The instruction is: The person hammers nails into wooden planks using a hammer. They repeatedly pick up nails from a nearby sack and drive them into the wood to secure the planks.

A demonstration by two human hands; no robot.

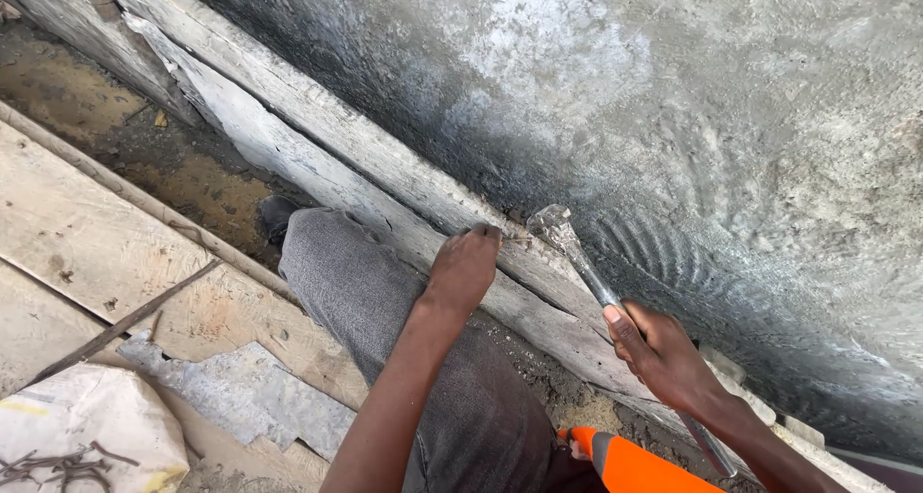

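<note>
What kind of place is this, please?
Probably a building site, outdoors. A rough grey plastered wall has wooden formwork boards along its foot, the right hand holds a hammer, and bent nails lie on a sack.

One package only: a white sack (91, 421) at the bottom-left corner, lying flat on the wooden boards (106, 253), crumpled, dusty, with a faint yellow streak at its left and lower edges. Dark bent nails (58, 464) lie on top of the sack. No labels, signs or screens visible.
</note>
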